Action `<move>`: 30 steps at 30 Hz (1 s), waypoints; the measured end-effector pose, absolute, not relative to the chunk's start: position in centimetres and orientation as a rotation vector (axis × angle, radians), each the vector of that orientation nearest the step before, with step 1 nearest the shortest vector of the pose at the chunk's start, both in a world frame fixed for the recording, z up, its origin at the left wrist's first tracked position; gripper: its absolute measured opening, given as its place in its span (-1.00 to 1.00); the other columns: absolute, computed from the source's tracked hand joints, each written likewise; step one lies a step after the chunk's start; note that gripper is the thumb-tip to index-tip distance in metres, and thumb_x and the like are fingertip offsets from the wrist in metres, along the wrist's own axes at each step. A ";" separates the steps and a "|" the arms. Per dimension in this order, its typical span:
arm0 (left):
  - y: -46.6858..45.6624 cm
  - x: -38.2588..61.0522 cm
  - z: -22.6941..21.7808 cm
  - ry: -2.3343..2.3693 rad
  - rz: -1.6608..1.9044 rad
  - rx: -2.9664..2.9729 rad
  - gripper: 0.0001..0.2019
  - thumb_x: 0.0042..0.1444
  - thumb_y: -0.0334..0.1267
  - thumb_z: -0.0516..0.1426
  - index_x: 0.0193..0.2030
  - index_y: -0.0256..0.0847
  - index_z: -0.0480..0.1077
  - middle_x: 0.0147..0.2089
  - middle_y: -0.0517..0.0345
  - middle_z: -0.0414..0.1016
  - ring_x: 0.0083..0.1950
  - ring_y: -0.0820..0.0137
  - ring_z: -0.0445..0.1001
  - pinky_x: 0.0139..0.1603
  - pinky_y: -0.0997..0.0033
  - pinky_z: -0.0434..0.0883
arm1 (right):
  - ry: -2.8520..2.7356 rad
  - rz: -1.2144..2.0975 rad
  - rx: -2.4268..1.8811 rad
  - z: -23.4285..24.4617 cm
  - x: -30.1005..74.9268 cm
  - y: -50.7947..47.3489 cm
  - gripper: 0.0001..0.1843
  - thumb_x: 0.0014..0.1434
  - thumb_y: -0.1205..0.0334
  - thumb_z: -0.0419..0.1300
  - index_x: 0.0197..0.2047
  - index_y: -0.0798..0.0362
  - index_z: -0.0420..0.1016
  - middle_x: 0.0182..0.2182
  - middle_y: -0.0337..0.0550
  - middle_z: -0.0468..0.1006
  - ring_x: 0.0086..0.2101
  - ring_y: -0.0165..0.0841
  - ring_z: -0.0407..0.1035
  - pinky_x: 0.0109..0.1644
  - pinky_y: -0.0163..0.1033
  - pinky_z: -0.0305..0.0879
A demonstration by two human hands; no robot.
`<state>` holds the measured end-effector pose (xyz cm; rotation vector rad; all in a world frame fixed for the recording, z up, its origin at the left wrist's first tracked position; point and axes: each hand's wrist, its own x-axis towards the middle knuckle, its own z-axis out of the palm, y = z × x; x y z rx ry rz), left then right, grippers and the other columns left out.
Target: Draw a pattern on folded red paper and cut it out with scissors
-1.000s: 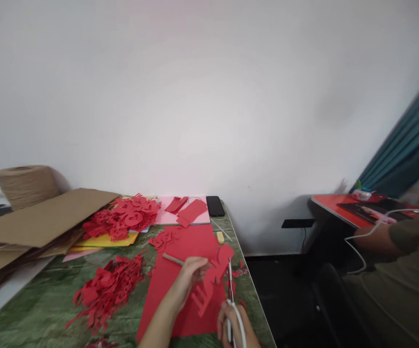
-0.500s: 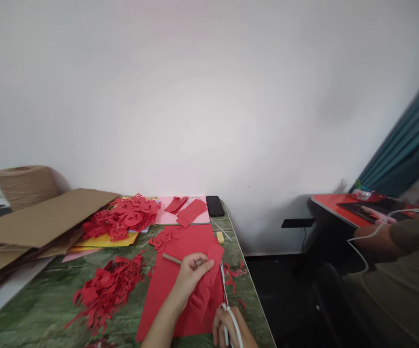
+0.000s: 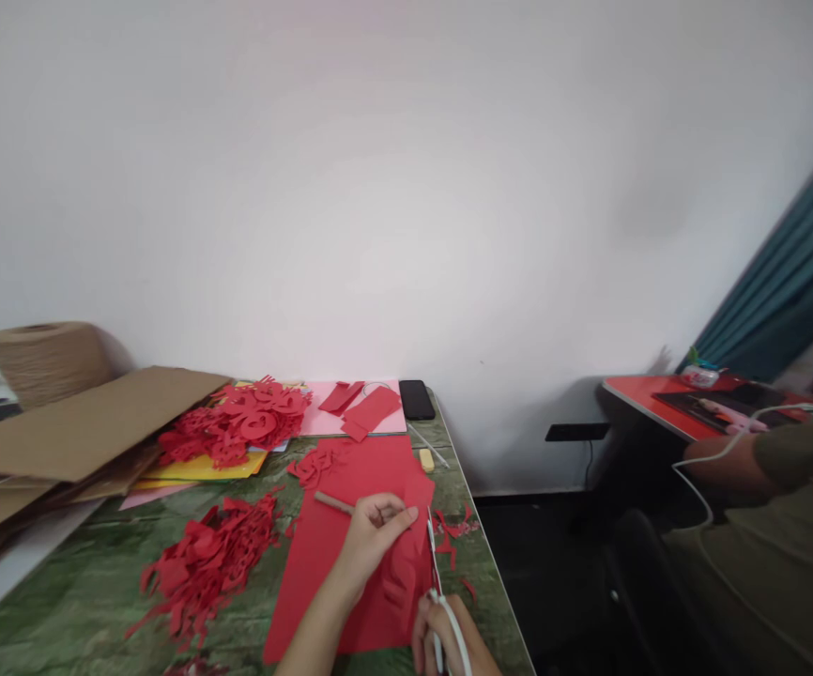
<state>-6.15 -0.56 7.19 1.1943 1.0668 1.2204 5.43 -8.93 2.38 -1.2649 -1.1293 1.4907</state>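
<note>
Two things are clamped: red paper piece (image 3: 419, 491) in left hand (image 3: 378, 533), scissors (image 3: 437, 596) in right hand (image 3: 443, 623).

1. Along the far edge of the table (image 3: 83, 573), from left: twine roll (image 3: 47, 361) behind cardboard (image 3: 83, 422), cut-out heap (image 3: 258, 418) on stacked papers (image 3: 202, 468), card (image 3: 314, 404) bearing paper strips (image 3: 375, 413), then phone (image 3: 417, 400) at the far right corner.
2. Before the card, a large sheet (image 3: 378, 471) lies near the right edge, a stick (image 3: 332, 502) across it.
3. Left of the sheet, a scrap pile (image 3: 213, 563).
4. Between sheet and right edge, loose scraps (image 3: 455, 526); behind them, a small block (image 3: 427, 460).
5. Over the sheet's right side, left hand (image 3: 378, 526) with paper piece (image 3: 417, 493); at its near right corner, right hand (image 3: 449, 634) with scissors (image 3: 458, 629).
</note>
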 end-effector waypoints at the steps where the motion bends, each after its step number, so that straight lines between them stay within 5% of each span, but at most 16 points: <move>1: -0.5 -6.2 7.1 1.062 1.215 1.197 -0.65 -0.29 -0.01 0.27 -0.69 -0.26 0.30 -0.71 0.35 0.13 -0.62 0.57 0.05 -0.58 0.55 -0.02 | -1.113 1.493 -1.266 2.4 5.4 -8.9 -0.37 -0.12 -0.42 -0.06 -0.63 0.05 0.22 -0.82 -0.35 0.18 -0.76 -0.54 0.02 -0.64 -0.39 -0.07; 30: -0.7 -6.2 8.0 1.067 1.225 1.216 -0.65 -0.28 -0.04 0.26 -0.70 -0.25 0.25 -0.71 0.37 0.04 -0.62 0.57 -0.01 -0.58 0.54 -0.05 | -1.063 1.470 -1.356 1.5 5.1 -8.4 -0.34 -0.21 -0.48 -0.07 -0.66 0.04 0.18 -0.88 -0.39 0.16 -0.81 -0.58 -0.02 -0.67 -0.40 -0.11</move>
